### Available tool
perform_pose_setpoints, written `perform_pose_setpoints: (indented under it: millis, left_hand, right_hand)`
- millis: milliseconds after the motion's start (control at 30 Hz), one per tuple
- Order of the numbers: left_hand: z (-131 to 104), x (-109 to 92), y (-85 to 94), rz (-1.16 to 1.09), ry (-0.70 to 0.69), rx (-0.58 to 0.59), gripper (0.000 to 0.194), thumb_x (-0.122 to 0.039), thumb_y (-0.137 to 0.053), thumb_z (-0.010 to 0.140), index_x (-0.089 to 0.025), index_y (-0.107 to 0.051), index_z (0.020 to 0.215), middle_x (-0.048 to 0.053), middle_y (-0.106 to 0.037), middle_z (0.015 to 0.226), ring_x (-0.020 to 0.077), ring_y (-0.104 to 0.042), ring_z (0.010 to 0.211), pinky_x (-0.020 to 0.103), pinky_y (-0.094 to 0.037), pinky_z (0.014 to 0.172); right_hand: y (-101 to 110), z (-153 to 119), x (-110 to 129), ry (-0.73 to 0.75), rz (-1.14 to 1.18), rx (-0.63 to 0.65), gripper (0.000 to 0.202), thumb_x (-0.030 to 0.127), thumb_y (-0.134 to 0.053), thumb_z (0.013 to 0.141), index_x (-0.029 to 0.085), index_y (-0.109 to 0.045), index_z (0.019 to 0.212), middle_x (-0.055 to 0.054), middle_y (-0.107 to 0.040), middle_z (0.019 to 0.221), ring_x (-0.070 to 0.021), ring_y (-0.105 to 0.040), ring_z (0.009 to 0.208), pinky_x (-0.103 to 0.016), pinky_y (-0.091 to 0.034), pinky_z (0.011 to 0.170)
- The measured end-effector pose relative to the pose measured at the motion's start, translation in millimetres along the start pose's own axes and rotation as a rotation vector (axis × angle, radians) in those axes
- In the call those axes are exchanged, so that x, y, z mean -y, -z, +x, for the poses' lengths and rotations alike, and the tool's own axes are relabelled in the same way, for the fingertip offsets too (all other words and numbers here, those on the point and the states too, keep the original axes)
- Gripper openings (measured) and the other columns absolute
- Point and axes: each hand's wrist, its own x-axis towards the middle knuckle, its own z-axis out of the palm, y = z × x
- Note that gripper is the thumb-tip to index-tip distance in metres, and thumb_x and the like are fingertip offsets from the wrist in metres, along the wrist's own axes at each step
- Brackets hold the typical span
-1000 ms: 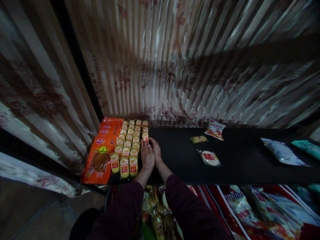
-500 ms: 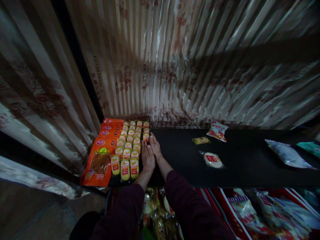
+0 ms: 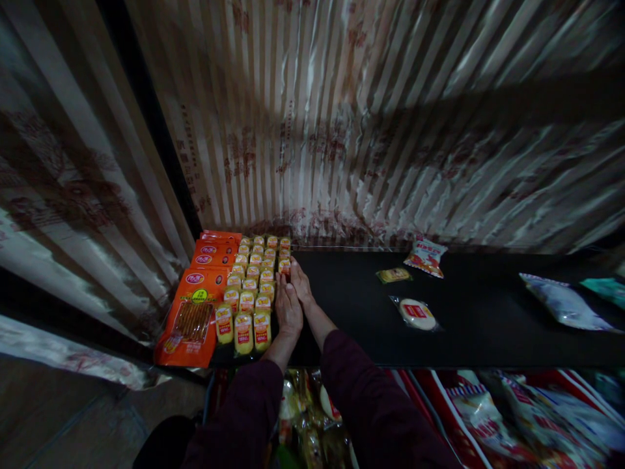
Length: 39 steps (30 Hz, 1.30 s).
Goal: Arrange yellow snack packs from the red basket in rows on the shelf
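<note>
Several rows of small wrapped yellow cakes (image 3: 243,333) stand close together on a black shelf (image 3: 351,345). My left hand (image 3: 289,309) rests along the right side of these rows, fingers stretched forward and touching or nearly touching the cakes. Just beyond and to its right, my right hand (image 3: 303,283) lies against the left one, its straight fingertips at a cake (image 3: 284,266) in the rightmost row. Both hands are flat, and nothing shows in their grasp. Orange snack packets (image 3: 188,319) overlap in a column left of the cakes.
On the shelf to the right lie a round white wrapped cake (image 3: 415,313), a yellow packet (image 3: 393,275), a red-white bag (image 3: 426,255) and a pale bag (image 3: 561,301). Below the front edge are crates with bagged snacks (image 3: 481,413). A striped sheet (image 3: 322,130) hangs behind.
The hands and cakes stay nearly the same. The view has shifted very slightly, and my right hand sits a touch further left against the cakes.
</note>
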Motion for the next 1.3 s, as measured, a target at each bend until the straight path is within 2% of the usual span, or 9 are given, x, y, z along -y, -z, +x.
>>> perform_pose_setpoints:
  millis: [200, 733, 833, 1000, 1133, 1300]
  left_hand:
    - [-1, 0, -0.9, 0.009, 0.002, -0.007, 0.058, -0.040, -0.020, 0.094, -0.009, -0.041, 0.138, 0.014, -0.030, 0.150, 0.0175, -0.023, 0.141, 0.033, -0.016, 0.117]
    - [-13, 1, 1.1, 0.075, -0.094, -0.028, 0.057, -0.039, -0.021, 0.093, -0.010, -0.043, 0.137, 0.013, -0.035, 0.149, 0.0190, -0.026, 0.140, 0.036, -0.019, 0.117]
    - [-20, 0, 3.0, 0.083, -0.132, -0.029, 0.055, -0.039, -0.022, 0.093, -0.010, -0.049, 0.132, 0.014, -0.040, 0.146, 0.0207, -0.027, 0.140, 0.039, -0.020, 0.116]
    - [-39, -5, 11.7, 0.069, -0.146, -0.026, 0.050, -0.038, -0.023, 0.094, -0.012, -0.058, 0.120, 0.015, -0.054, 0.133, 0.0205, -0.040, 0.132, 0.039, -0.028, 0.113]
    - [-57, -9, 23.5, 0.069, -0.196, 0.011, 0.046, -0.034, -0.025, 0.093, -0.014, -0.060, 0.115, 0.014, -0.059, 0.126, 0.0197, -0.049, 0.123, 0.038, -0.033, 0.109]
    - [-84, -16, 40.6, 0.060, -0.209, 0.042, 0.044, -0.032, -0.027, 0.092, -0.014, -0.062, 0.110, 0.014, -0.063, 0.118, 0.0202, -0.055, 0.113, 0.038, -0.038, 0.104]
  right_hand:
    - [1, 0, -2, -0.020, -0.025, 0.037, 0.064, 0.062, -0.023, 0.090, 0.021, -0.058, 0.124, -0.006, -0.060, 0.127, -0.0186, -0.047, 0.128, -0.037, -0.029, 0.113]
    - [10, -16, 2, -0.107, 0.020, -0.071, 0.068, 0.062, -0.026, 0.089, 0.015, -0.053, 0.130, -0.009, -0.050, 0.139, -0.0204, -0.040, 0.134, -0.037, -0.026, 0.115]
    - [16, -26, 7, -0.112, 0.034, -0.079, 0.071, 0.064, -0.027, 0.087, 0.014, -0.052, 0.131, -0.009, -0.049, 0.139, -0.0206, -0.041, 0.133, -0.035, -0.025, 0.115]
    - [25, -51, 20, -0.116, 0.037, -0.090, 0.069, 0.065, -0.028, 0.087, 0.015, -0.057, 0.125, -0.010, -0.055, 0.134, -0.0212, -0.047, 0.127, -0.036, -0.031, 0.112]
    - [30, -76, 29, -0.088, 0.065, -0.045, 0.063, 0.065, -0.031, 0.087, 0.016, -0.063, 0.112, -0.012, -0.066, 0.116, -0.0215, -0.061, 0.108, -0.037, -0.044, 0.100]
    - [33, -109, 42, -0.098, 0.148, -0.054, 0.059, 0.065, -0.034, 0.086, 0.015, -0.065, 0.097, -0.011, -0.071, 0.099, -0.0203, -0.066, 0.093, -0.035, -0.050, 0.089]
